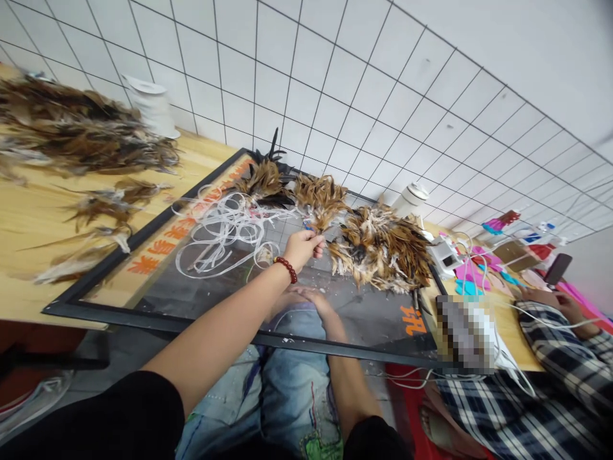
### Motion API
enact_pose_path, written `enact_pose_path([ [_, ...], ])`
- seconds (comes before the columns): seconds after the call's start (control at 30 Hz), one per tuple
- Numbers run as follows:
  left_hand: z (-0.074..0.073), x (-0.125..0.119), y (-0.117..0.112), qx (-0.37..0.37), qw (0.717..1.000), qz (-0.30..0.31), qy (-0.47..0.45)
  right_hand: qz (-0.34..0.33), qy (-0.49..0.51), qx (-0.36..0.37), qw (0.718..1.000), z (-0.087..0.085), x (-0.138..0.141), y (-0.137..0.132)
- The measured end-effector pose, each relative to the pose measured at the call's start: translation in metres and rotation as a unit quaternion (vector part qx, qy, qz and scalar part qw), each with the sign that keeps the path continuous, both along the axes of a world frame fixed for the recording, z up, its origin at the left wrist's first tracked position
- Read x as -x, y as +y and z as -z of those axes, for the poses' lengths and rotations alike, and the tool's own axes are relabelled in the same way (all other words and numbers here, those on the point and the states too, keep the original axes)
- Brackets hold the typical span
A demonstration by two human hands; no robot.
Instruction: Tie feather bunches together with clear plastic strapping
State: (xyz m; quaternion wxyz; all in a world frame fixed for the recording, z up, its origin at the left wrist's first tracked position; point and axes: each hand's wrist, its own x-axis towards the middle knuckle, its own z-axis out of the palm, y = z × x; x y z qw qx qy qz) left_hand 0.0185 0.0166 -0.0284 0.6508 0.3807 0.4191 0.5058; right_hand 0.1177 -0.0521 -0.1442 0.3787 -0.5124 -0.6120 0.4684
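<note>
My left hand [304,248], with a dark red bead bracelet [286,269] at the wrist, reaches over a black-framed glass panel [191,297]. Its fingers are pinched together at the lower end of a brown feather bunch [320,197]; whatever lies between them is too small to make out. Low over my jeans, my right hand [309,298] lies with fingers stretched out to the left, seemingly seen through the glass and partly covered by my left arm. Loose white ribbon [215,233] coils left of my left hand. A larger feather pile [387,246] lies to the right.
Long feather bundles [86,137] and a white spool [151,105] are on the wooden table [29,236] at left. At the right stand a white power adapter [446,255], cables and coloured pieces [472,276]. A person in a checked sleeve [555,332] sits there. Behind is a tiled wall.
</note>
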Motion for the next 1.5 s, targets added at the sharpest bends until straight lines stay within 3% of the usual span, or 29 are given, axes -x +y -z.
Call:
enact_pose_path([
  [0.1, -0.001, 0.001, 0.000, 0.005, 1.000, -0.002, -0.011, -0.008, 0.031, 0.010, 0.999, 0.017, -0.014, -0.012],
  [0.2, -0.001, 0.001, 0.000, 0.005, 1.000, -0.001, -0.018, 0.076, 0.041, 0.018, 0.996, 0.029, -0.030, -0.045],
  [0.27, -0.001, 0.000, 0.000, 0.005, 1.000, -0.001, -0.017, 0.144, -0.043, 0.034, 0.988, 0.027, -0.040, -0.079],
  [0.3, -0.001, 0.000, 0.000, 0.006, 1.000, -0.001, -0.017, 0.147, -0.116, 0.047, 0.981, 0.021, -0.045, -0.099],
  [0.33, -0.002, 0.000, -0.001, 0.006, 1.000, 0.001, -0.017, 0.133, -0.189, 0.047, 0.972, 0.011, -0.048, -0.120],
  [0.4, -0.004, 0.000, -0.002, 0.010, 1.000, 0.006, -0.025, 0.034, -0.309, 0.053, 0.949, -0.022, -0.053, -0.160],
  [0.47, -0.007, 0.000, -0.006, 0.019, 0.998, 0.018, -0.049, -0.100, -0.326, 0.049, 0.939, -0.068, -0.054, -0.190],
  [0.53, -0.011, 0.000, -0.010, 0.026, 0.994, 0.051, -0.089, -0.227, -0.266, 0.023, 0.936, -0.119, -0.054, -0.199],
  [0.57, -0.013, 0.001, -0.012, 0.029, 0.991, 0.074, -0.105, -0.239, -0.233, -0.007, 0.943, -0.143, -0.054, -0.195],
  [0.63, -0.016, 0.002, -0.015, 0.035, 0.983, 0.131, -0.126, -0.181, -0.203, -0.077, 0.959, -0.181, -0.055, -0.170],
  [0.7, -0.018, 0.004, -0.017, 0.037, 0.975, 0.175, -0.135, -0.092, -0.185, -0.142, 0.968, -0.199, -0.059, -0.125],
  [0.8, -0.017, 0.006, -0.017, 0.037, 0.966, 0.223, -0.127, 0.074, -0.120, -0.149, 0.979, -0.189, -0.065, -0.048],
  [0.83, -0.017, 0.007, -0.017, 0.038, 0.963, 0.237, -0.119, 0.084, -0.071, -0.115, 0.987, -0.179, -0.065, -0.026],
  [0.93, -0.015, 0.008, -0.018, 0.047, 0.953, 0.284, -0.091, 0.013, 0.082, 0.010, 0.997, -0.149, -0.062, 0.016],
  [1.07, -0.014, 0.008, -0.019, 0.067, 0.937, 0.336, -0.071, -0.037, 0.185, 0.061, 0.980, -0.128, -0.057, 0.021],
  [1.27, -0.012, 0.008, -0.019, 0.085, 0.920, 0.378, -0.063, 0.007, 0.203, 0.054, 0.978, -0.124, -0.058, 0.018],
  [1.5, -0.009, 0.004, -0.020, 0.015, 0.953, 0.302, -0.016, 0.130, 0.116, -0.061, 0.983, -0.112, -0.055, 0.026],
])
